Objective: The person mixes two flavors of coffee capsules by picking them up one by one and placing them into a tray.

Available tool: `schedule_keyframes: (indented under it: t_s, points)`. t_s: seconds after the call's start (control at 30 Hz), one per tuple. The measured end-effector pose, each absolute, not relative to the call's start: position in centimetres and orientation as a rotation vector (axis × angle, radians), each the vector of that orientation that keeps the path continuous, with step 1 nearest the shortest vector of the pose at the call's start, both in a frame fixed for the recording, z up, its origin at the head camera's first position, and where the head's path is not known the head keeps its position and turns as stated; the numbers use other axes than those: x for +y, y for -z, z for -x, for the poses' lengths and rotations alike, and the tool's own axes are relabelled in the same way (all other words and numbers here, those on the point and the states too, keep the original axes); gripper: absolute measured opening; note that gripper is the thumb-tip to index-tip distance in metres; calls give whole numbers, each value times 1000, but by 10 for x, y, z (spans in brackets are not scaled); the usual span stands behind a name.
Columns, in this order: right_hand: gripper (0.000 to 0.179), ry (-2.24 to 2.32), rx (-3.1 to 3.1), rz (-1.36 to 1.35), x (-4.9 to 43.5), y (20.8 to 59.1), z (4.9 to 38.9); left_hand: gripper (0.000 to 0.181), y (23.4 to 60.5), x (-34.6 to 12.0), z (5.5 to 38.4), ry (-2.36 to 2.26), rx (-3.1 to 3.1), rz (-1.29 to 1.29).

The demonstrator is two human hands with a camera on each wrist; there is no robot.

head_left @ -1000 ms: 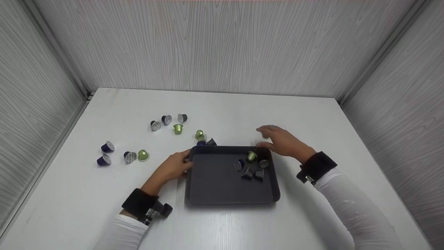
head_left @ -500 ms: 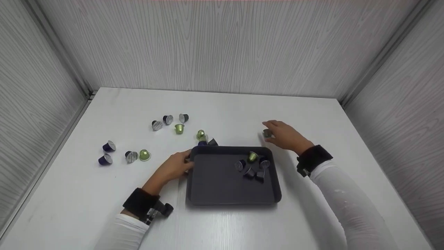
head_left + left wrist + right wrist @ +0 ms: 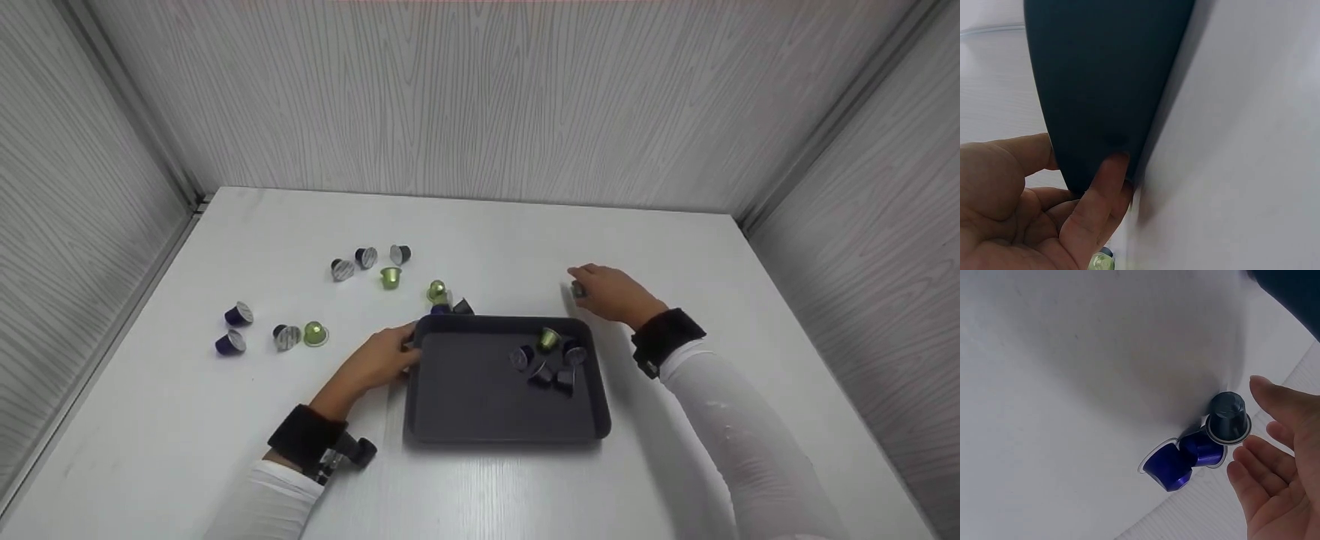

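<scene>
My left hand (image 3: 382, 358) grips the left side of a dark grey tray (image 3: 469, 420) near its far corner. In the left wrist view, its fingers curl against the tray's outer wall (image 3: 1106, 73). Past the tray's far right corner, my right hand (image 3: 611, 292) is low over the table. In the right wrist view, a dark coffee capsule (image 3: 1227, 419) is between its thumb and loosely bent fingers, the thumb apart from it. Two blue capsules (image 3: 1168, 466) lie against the dark one. Inside the tray, several capsules, among them a green one (image 3: 549, 340), lie toward the right.
Several capsules are scattered on the white table (image 3: 315, 225), including a blue one (image 3: 231, 343) and a green one (image 3: 316, 334) at left. A small cluster, with a green capsule (image 3: 436, 291), sits just behind the tray's far rim. Grey wood-grain panels (image 3: 480, 105) enclose the table.
My right hand has moved off the tray's far right corner, slightly away and to the right, and its fingers have drawn in around the capsules there. The left hand keeps its hold on the tray.
</scene>
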State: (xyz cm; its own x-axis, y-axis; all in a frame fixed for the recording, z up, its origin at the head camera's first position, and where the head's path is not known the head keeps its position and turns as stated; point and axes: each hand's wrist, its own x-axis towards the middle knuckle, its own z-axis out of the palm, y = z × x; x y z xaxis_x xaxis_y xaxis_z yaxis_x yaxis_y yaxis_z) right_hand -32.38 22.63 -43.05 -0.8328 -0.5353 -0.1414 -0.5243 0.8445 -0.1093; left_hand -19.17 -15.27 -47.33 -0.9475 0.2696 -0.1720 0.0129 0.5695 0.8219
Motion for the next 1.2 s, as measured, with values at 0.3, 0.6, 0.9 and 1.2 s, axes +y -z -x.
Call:
schedule_keyframes:
  t_s: [0.3, 0.6, 0.9, 1.2]
  points:
    - [53, 5, 2878, 908, 230, 440, 329, 55, 472, -150, 193, -1345, 2473, -223]
    - [36, 23, 2914, 971, 232, 445, 328, 55, 473, -151, 194, -1317, 2501, -238]
    - [16, 21, 2917, 1041, 235, 446, 327, 56, 474, -150, 194, -1312, 2513, -230]
    - [11, 87, 2908, 1092, 238, 440, 322, 53, 473, -151, 194, -1277, 2538, -230]
